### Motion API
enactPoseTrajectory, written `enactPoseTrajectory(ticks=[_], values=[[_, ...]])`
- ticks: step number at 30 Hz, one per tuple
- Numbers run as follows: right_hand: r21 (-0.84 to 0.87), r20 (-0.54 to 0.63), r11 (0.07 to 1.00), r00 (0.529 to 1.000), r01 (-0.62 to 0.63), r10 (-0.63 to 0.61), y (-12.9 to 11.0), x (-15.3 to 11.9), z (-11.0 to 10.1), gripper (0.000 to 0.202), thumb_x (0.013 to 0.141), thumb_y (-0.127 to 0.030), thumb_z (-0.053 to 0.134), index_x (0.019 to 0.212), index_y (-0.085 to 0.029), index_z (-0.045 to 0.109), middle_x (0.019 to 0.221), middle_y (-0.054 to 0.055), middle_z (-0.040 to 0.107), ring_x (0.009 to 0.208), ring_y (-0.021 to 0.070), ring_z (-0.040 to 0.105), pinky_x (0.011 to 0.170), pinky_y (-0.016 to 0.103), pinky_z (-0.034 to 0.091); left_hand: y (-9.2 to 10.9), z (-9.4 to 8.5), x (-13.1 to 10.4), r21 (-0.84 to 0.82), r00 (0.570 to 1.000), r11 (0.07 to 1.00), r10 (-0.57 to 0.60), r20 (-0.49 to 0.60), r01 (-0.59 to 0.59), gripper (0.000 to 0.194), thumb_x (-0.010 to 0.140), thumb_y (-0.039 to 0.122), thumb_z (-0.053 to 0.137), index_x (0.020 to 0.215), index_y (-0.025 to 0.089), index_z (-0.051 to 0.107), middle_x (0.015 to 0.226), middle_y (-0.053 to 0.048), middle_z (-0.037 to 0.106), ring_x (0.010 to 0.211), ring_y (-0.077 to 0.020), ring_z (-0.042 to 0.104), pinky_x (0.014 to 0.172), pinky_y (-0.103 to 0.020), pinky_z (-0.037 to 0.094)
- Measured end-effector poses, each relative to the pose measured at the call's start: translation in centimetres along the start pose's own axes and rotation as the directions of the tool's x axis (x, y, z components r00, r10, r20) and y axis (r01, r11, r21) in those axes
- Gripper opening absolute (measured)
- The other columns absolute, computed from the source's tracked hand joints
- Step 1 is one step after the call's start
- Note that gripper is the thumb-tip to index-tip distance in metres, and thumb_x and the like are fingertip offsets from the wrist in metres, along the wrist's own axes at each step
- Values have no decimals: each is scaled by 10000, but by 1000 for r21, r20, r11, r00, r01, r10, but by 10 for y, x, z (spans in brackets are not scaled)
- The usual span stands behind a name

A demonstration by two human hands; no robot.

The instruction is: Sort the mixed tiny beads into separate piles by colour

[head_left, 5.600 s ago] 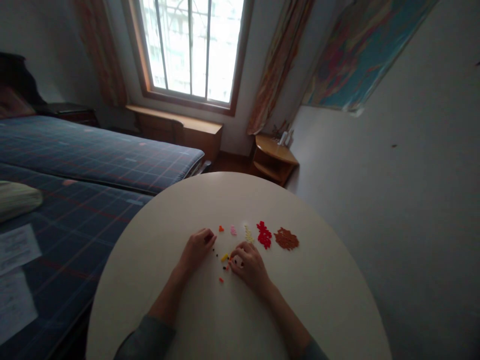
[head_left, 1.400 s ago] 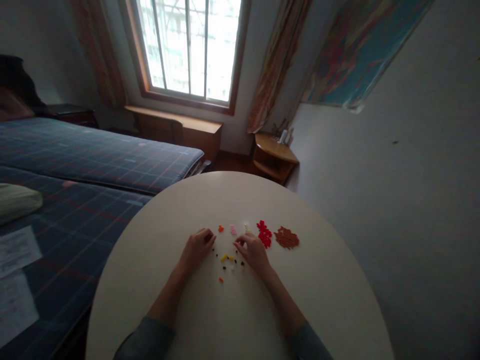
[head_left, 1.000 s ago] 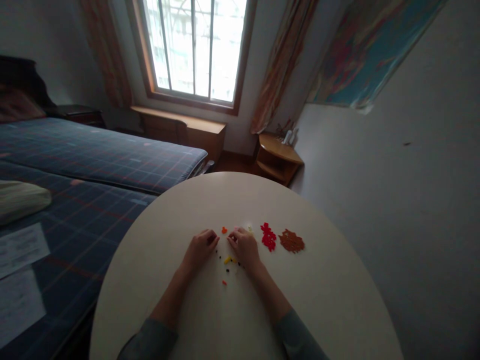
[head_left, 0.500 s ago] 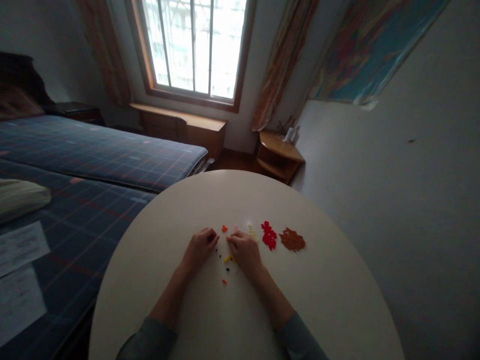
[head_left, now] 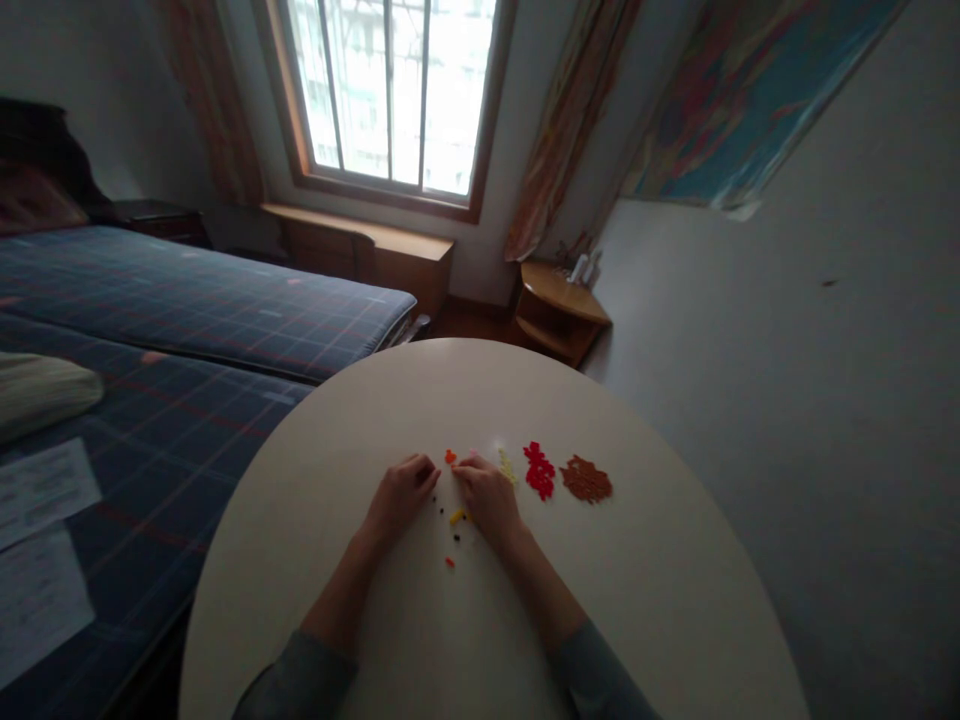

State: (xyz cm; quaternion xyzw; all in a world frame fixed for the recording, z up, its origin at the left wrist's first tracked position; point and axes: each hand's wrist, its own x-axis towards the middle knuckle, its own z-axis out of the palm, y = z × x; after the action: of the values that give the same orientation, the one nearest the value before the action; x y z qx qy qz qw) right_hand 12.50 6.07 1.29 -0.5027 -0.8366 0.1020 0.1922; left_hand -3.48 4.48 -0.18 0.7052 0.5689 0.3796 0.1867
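Both hands rest over a round cream table (head_left: 465,390). My left hand (head_left: 405,487) is closed in a pinch, left of some small dark bits; what it holds is too small to make out. My right hand (head_left: 486,492) is closed too, its fingertips just below a small orange piece (head_left: 450,456); whatever is between them cannot be made out. Yellow pieces (head_left: 457,517), a black piece (head_left: 457,538) and another orange piece (head_left: 450,562) lie between the forearms. Pale yellow pieces (head_left: 507,466) sit beside the right hand, partly hidden. A pink piece shows behind it.
Right of the hands are a red pile (head_left: 539,472) and a brown pile (head_left: 586,480). A bed (head_left: 202,300) with papers (head_left: 45,490) stands on the left. Beyond the table is a wooden corner shelf (head_left: 562,290); a wall rises on the right.
The right fingertips have shifted slightly up, closer to the orange piece, and now cover more of the pink piece. My left hand has barely moved.
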Motion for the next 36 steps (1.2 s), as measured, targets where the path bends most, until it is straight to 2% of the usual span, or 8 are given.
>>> enactPoseTrajectory(ticks=[13,16,19,23,27,31,33,36], values=[[25,-8,1000,1000,5,-5,-3,5,-1,214,824,-145,461,848,-222,660,925,19,640,868,117,573,807,206,415,4,-2,0,-7,1000,1000,-3,-17,3,162,755,224,492,606,167,522,595,21,503,547,-105,456,533,-210,358],[69,-26,998,1000,-2,4,-4,3,0,229,815,-127,456,884,-221,653,934,23,633,885,121,567,813,213,417,5,-2,0,-11,1000,1000,-7,-16,7,157,757,221,490,614,166,522,600,18,509,550,-106,460,535,-209,361],[138,-96,990,995,-7,20,-4,1,-1,284,772,-65,456,931,-212,640,965,32,610,879,119,562,805,209,421,6,-3,0,-12,1000,1000,-18,-9,18,159,760,220,485,616,163,521,600,15,513,552,-108,464,530,-207,360],[201,-101,979,995,32,-11,-5,-6,-9,259,750,-60,476,859,-216,651,887,28,602,821,116,566,766,215,428,6,-3,1,-5,1000,1000,-12,-21,12,175,758,221,482,597,164,518,583,21,502,539,-105,458,528,-206,359],[240,22,963,991,121,-130,-9,-16,-23,186,745,-105,530,830,-218,652,804,7,604,733,96,564,694,189,420,5,-2,1,0,1000,1000,3,-26,-3,173,757,218,480,595,166,509,589,22,500,546,-104,464,531,-204,358],[243,277,959,937,149,-215,-17,-27,-38,92,705,-155,599,739,-211,664,741,-15,615,631,75,556,600,161,390,4,-2,0,11,1000,1000,6,-28,-6,170,757,218,476,597,168,507,588,23,502,534,-101,460,531,-203,357],[190,364,970,906,154,-215,-22,-30,-42,55,666,-184,643,704,-217,665,716,-23,618,615,81,549,569,166,369,5,-3,0,11,1000,1000,7,-24,-7,171,758,222,473,600,168,509,586,21,503,531,-102,459,530,-203,358],[82,418,984,892,155,-175,-29,-32,-45,59,632,-225,672,690,-233,666,719,-23,625,626,95,545,543,179,341,7,-4,0,13,1000,1000,4,-21,-4,168,758,224,470,605,169,511,585,19,506,537,-105,460,528,-202,356]])
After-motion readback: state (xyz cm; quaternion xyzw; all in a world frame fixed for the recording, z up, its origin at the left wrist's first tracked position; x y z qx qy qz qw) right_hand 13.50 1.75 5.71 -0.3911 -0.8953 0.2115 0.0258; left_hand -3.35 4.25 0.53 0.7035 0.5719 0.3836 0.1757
